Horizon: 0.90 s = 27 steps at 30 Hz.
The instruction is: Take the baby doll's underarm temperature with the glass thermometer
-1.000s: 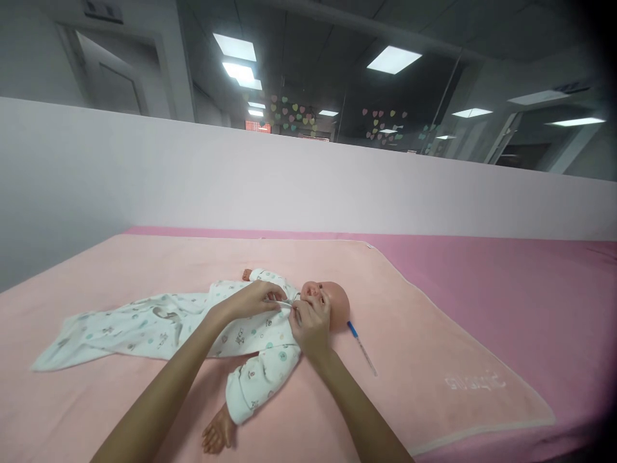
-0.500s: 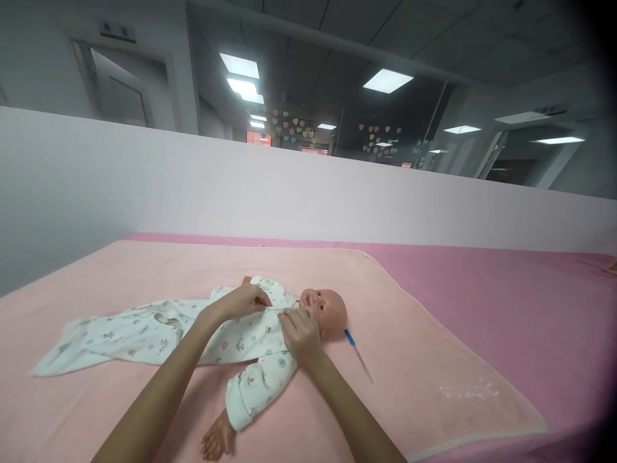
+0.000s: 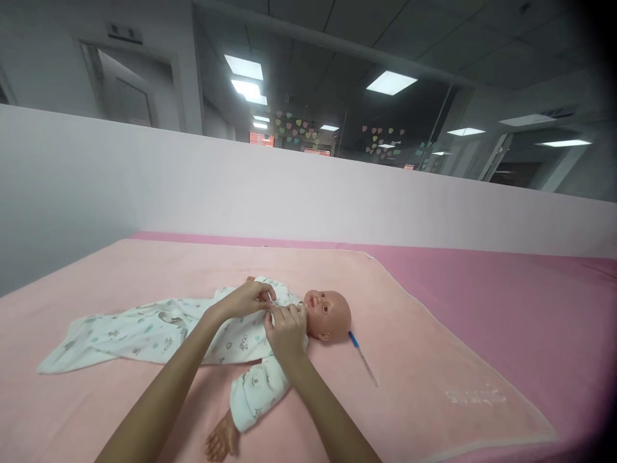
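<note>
White patterned clothing (image 3: 139, 325) covers the doll, whose bald head (image 3: 335, 315) lies right of the frame's centre on the peach blanket (image 3: 434, 379). The doll's face-up position seems to leave the garment's front within our reach from both sides. Our left hand (image 3: 248, 299) bends over the chest, thumb and forefinger drawn close; our right hand (image 3: 288, 325) sits just beside it, nearer the neck, fingers curled and bunched together. We probably bring them so near each other to control one small stretch of fabric. The cloth lies directly beneath our fingertips, but we cannot tell whether either hand pinches it.
</note>
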Tool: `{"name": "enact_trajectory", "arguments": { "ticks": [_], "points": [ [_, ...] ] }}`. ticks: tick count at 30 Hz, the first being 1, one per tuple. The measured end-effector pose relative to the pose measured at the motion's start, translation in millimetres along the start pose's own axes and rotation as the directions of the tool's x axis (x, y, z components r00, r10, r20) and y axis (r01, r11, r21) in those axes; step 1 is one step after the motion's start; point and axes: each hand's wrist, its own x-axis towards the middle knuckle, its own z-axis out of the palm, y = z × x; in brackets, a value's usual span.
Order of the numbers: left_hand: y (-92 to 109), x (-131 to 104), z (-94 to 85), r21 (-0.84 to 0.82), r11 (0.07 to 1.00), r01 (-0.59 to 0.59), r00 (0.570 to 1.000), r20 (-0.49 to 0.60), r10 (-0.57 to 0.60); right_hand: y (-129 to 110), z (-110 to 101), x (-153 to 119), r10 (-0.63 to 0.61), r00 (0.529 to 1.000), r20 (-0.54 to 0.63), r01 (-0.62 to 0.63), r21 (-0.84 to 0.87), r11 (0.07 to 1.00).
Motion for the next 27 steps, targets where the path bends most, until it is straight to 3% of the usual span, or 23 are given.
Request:
{"name": "enact_trajectory", "arguments": {
  "ticks": [8,14,19,27],
  "points": [
    [-0.6,3.7,9.0,-0.026,0.997,0.067,0.997,-0.024,-0.068,4.0,3.0,-1.9,-0.078,0.996,-0.041,0.079,0.009,0.997],
    [-0.1,2.5,11.6,-0.003,0.999,0.032,0.999,-0.037,-0.032,9.4,-1.3,-1.4,-0.106,0.991,0.078,0.100,0.072,0.992],
    [-2.9,2.4,10.4,0.042,0.998,-0.056,0.996,-0.073,0.059,9.5,-5.6,1.9,0.026,0.991,0.132,-0.048,0.163,0.985],
    [3.6,-2.3,2.5,0.078,0.991,-0.105,0.994,-0.030,0.107,3.6,-7.1,2.6,0.199,0.966,0.167,-0.239,0.272,0.932]
  ]
}}
